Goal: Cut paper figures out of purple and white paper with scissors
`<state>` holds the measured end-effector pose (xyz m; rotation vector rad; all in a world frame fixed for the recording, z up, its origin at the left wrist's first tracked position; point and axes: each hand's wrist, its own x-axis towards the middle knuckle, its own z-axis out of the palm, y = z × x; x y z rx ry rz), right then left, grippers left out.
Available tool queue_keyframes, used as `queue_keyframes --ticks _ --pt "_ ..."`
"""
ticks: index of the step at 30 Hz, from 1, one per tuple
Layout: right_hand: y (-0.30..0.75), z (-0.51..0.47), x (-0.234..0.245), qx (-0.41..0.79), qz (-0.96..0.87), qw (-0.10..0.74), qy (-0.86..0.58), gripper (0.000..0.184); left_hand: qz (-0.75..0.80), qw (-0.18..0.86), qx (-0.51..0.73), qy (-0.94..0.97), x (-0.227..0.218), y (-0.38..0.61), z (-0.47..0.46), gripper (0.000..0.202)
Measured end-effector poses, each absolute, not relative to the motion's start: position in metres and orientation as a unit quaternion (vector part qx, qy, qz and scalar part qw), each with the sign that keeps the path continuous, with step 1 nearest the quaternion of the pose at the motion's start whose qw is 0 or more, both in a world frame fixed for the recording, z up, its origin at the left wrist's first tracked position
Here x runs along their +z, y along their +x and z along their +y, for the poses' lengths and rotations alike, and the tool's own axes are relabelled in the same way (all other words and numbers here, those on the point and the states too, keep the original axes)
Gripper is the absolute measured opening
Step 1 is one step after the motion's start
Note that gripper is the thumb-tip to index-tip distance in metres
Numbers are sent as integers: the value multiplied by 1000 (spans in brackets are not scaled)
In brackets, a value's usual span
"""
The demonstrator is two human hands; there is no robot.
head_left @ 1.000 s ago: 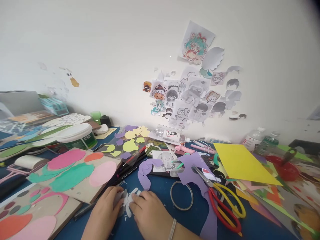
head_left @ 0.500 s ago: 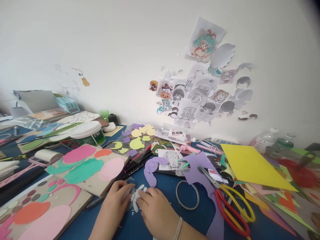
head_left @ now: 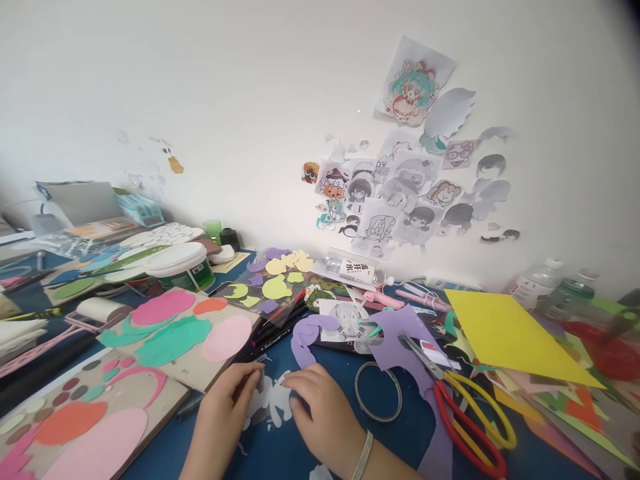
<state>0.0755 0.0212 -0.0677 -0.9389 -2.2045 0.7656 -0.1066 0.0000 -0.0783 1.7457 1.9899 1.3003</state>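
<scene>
White paper cutouts [head_left: 280, 404] with rounded, petal-like lobes lie on the blue tabletop between my hands. My left hand [head_left: 224, 417] is closed in a pinch on a pale paper piece [head_left: 260, 396] at the left of them; its fingers partly hide it. From the other side, my right hand [head_left: 326, 415] grips the edge of the right-hand cutout between thumb and fingertips. Just beyond my fingers lies a curved purple paper strip [head_left: 303, 341]. A metal ring [head_left: 358, 393] rests to the right of my right hand.
Red-and-yellow-handled scissors [head_left: 463, 420] lie on purple paper [head_left: 400, 340] at the right, beside a yellow sheet [head_left: 515, 337]. Boards with coloured paper shapes [head_left: 173, 340] fill the left. Behind are a white-lidded tub [head_left: 175, 260] and a lying water bottle [head_left: 350, 269].
My hands have drawn slightly apart, showing more of the white cutouts. The right hand has shifted right and up a little. A white scrap now shows at the bottom edge.
</scene>
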Motion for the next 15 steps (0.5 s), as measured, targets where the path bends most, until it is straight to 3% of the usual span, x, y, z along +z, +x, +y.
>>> queue_keyframes --ticks 9,15 --pt "73 24 -64 300 -783 353 -414 15 592 117 423 676 -83 -91 -7 29" --pt "77 27 -62 262 -797 339 -426 12 566 122 409 705 -88 -88 -8 29"
